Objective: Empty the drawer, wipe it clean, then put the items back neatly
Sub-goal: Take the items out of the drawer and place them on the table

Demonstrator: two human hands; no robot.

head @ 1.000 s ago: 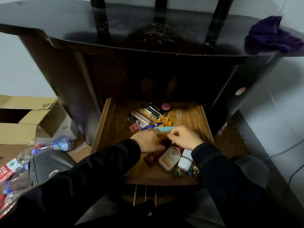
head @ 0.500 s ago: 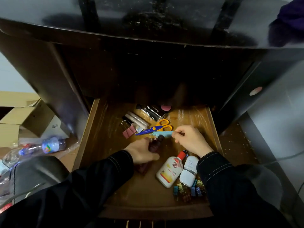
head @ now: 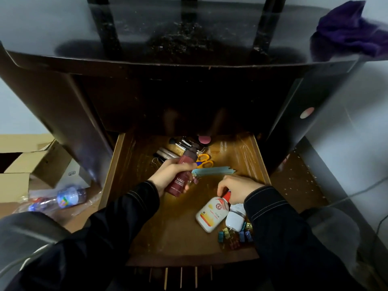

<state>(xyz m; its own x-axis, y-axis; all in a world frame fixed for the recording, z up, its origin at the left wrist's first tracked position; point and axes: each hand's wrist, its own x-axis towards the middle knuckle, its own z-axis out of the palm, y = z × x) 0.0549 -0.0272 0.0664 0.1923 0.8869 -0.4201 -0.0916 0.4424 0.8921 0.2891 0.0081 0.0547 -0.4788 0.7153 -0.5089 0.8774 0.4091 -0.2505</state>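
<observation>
While the drawer (head: 115, 169) stands pulled out beneath the tabletop (head: 63, 28), most of its contents lie inside, so emptying is judged the step in hand.

The left hand (head: 165, 175) holds the dark red bottle (head: 182, 173) clear of the drawer floor, fingers wrapped round its body. The right hand (head: 237, 190) has its fingers closed on the red cap of the white bottle (head: 212, 215), which lies near the drawer's front right corner.

Hazards:
- A lift by the cap alone may let the white bottle swing or the cap come loose.
- The small white bottle (head: 236, 219) touches it and may roll onto the binder clips (head: 233, 238) just beside.
- The tabletop edge overhangs the drawer's rear. A steep lift there risks a knock.

Clearance: the drawer's left half and front centre are bare wood. The scissors (head: 204, 160), blue strip (head: 214, 171) and tubes (head: 165, 154) crowd the rear centre. The purple cloth (head: 348, 36) lies at the tabletop's right edge.
</observation>
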